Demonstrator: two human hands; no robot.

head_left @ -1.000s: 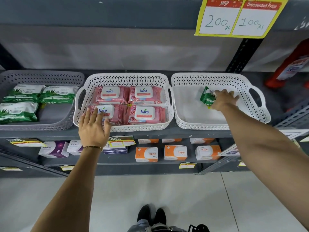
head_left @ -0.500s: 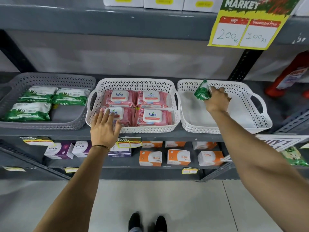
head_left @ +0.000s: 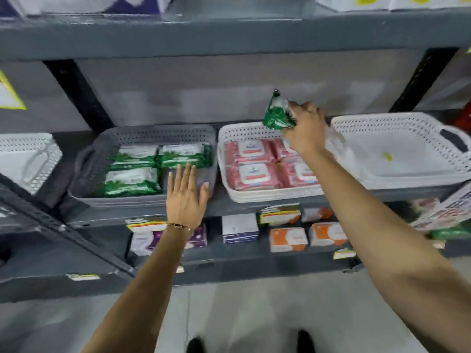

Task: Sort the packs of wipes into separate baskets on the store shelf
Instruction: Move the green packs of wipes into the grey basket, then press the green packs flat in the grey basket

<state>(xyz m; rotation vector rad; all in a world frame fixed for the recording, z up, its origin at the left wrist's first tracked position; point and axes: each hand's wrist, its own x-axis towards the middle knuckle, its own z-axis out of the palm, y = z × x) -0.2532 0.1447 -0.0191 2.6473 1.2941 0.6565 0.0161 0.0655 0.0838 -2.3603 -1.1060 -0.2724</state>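
My right hand (head_left: 304, 131) grips a green pack of wipes (head_left: 277, 114) in the air above the back of the white basket (head_left: 270, 196) that holds several pink packs (head_left: 251, 171). The grey basket (head_left: 127, 198) to its left holds three green packs (head_left: 132, 180) and has a bare patch at its front right. My left hand (head_left: 185, 197) is flat with fingers spread over that front right rim, holding nothing. Another white basket (head_left: 397, 178) at the right holds no packs, only a small yellow scrap.
A further white basket (head_left: 25, 159) sits at the far left of the shelf. The lower shelf carries orange boxes (head_left: 289, 239) and purple boxes (head_left: 239, 228) with price tags. Another shelf board runs overhead. My shoes show on the grey floor below.
My right hand lifted the green pack out of the right white basket and carried it leftward over the pink basket. My left hand shifted from the pink basket's front to the grey basket's rim. The view swung left.
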